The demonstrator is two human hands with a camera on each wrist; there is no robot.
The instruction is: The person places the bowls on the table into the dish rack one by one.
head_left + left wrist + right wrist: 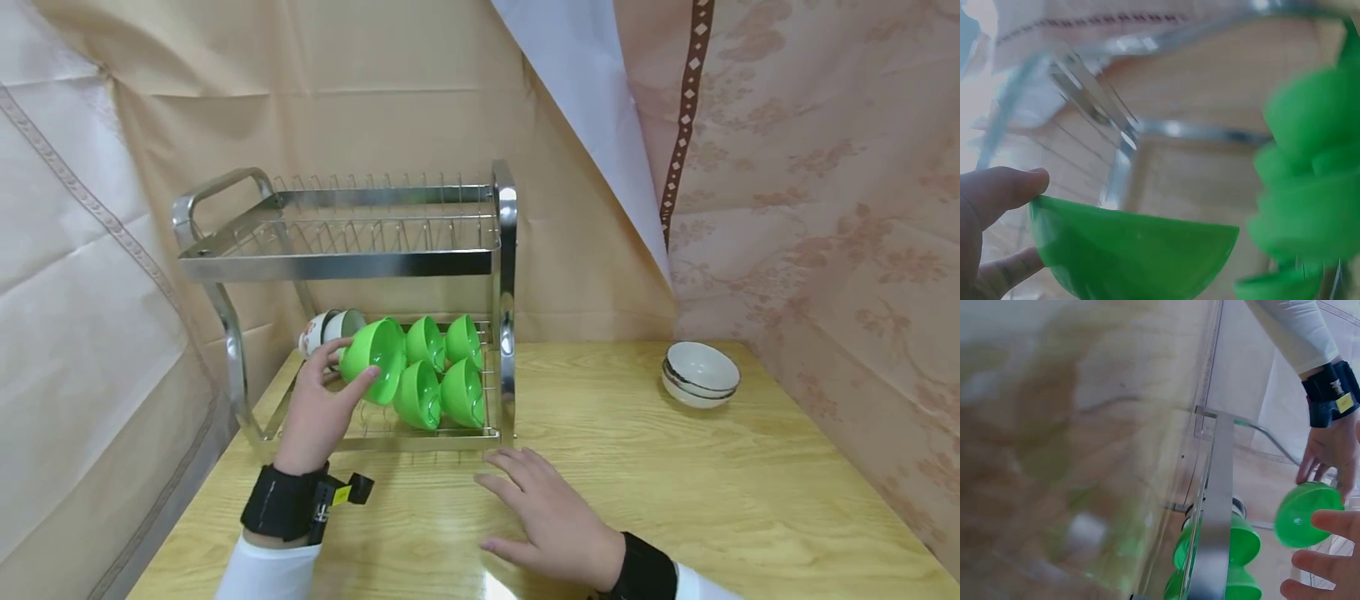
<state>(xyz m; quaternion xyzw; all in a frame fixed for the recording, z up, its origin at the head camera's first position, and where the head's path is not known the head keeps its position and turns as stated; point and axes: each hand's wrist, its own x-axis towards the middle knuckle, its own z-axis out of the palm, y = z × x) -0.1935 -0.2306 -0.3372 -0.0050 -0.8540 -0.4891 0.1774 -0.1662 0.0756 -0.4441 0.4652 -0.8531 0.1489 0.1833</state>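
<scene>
My left hand (318, 417) grips a green bowl (369, 360) between thumb and fingers, at the front of the dish rack's lower tier. The bowl is tilted, its opening facing right. In the left wrist view, the thumb presses the rim of this green bowl (1129, 253). Just right of it, several more green bowls (417, 392) stand tipped on their sides on the lower tier. My right hand (551, 517) is over the table in front of the rack, fingers spread, holding nothing.
The two-tier metal dish rack (337, 265) stands on the wooden table (600, 450). Behind the held bowl, white bowls (318, 333) sit at the lower tier's left. Two stacked white bowls (701, 379) are at the back right. Cloth curtains (390, 108) hang behind.
</scene>
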